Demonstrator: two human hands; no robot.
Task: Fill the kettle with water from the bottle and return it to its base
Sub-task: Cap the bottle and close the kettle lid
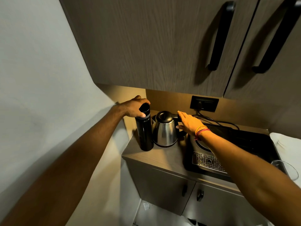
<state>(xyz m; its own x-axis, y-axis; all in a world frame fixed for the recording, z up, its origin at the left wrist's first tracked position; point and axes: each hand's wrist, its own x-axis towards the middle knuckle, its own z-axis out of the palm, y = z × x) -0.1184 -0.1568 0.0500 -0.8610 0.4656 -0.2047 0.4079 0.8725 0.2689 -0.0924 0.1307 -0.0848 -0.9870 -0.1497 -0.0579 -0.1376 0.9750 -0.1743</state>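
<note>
1. My left hand (136, 106) is wrapped over the cap of the tall black cylindrical bottle (144, 131), fingers closed around its top; the bottle stands upright on the grey-brown counter (166, 156), at its far left corner.
2. Just right of the bottle, nearly touching it, stands the polished steel kettle with a black lid and handle (165, 129), upright on the counter; I cannot make out its base beneath it.
3. My right hand (189, 122) is at the kettle's black handle, fingers extended and spread, the fingertips at the handle's top; I cannot tell whether it is actually gripping yet.
4. Red and yellow threads (201, 130) circle the right wrist.
5. To the right lies a black tray with a perforated metal grate (206, 161).
6. On the far wall, a black socket (204, 103) holds a plug, its cord trailing right.
</note>
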